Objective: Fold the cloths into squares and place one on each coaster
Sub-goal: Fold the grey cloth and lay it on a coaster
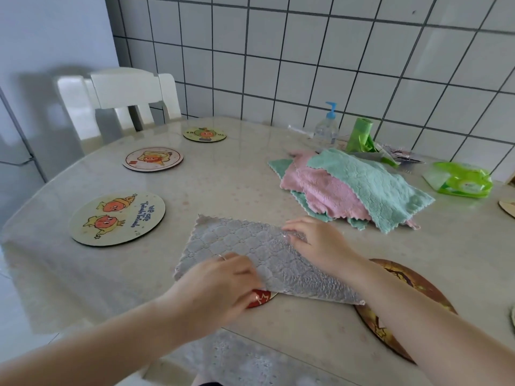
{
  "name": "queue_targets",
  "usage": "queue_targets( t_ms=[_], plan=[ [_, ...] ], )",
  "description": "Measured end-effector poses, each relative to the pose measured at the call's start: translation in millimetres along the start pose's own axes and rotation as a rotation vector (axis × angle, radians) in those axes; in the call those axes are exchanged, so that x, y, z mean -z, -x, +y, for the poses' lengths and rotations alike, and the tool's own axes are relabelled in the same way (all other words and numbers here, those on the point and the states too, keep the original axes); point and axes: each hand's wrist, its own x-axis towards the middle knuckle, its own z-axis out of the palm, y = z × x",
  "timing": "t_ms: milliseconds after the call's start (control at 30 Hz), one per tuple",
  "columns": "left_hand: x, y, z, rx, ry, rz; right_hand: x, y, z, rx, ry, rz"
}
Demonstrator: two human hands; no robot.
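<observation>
Okay, grey cloth point(250, 254) lies folded into a long strip at table centre, quilted circle pattern up. My left hand point(214, 285) sits at its 7 o'clock edge, fingers curled onto the cloth, thumb seemingly under the hem, so I'm pinching that edge; ring on one finger. My right hand point(317, 243) is at the strip's 2 o'clock side, fingers bent, tips gripping a raised fold of the cloth.

The cloth's near edge covers most of a red coaster point(260, 298); only a sliver shows at 6 o'clock. A dark brown coaster point(412, 285) lies partly under my right forearm at 4 o'clock.

Three cartoon coasters run from 9 to 11 o'clock: the big near coaster point(117, 217) reads "We are Tomato Friends", then the middle coaster point(152, 159), then the far coaster point(204, 134), writing too small to read.

At 2 o'clock is a cloth pile point(351, 188), pink and mint. Behind it stand a pump bottle point(326, 126) with blue top, label unreadable, and a green bag roll point(361, 133). At 3 o'clock is a green packet point(459, 181), print blurred.
</observation>
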Motion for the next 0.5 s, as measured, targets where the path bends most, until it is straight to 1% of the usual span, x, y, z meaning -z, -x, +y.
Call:
queue_targets(
  t_ms=[100, 233, 500],
  plan=[
    [-3, -1, 5, -0.051, -0.018, -0.033, -10, -29, -14, -0.013, -0.025, -0.045],
    [-7, -4, 5, -0.025, -0.051, -0.007, -21, -54, -16, -0.070, 0.042, -0.064],
    [-14, -11, 3, -0.009, -0.092, -0.007, -9, -65, -19, -0.122, 0.052, -0.190]
  ],
)
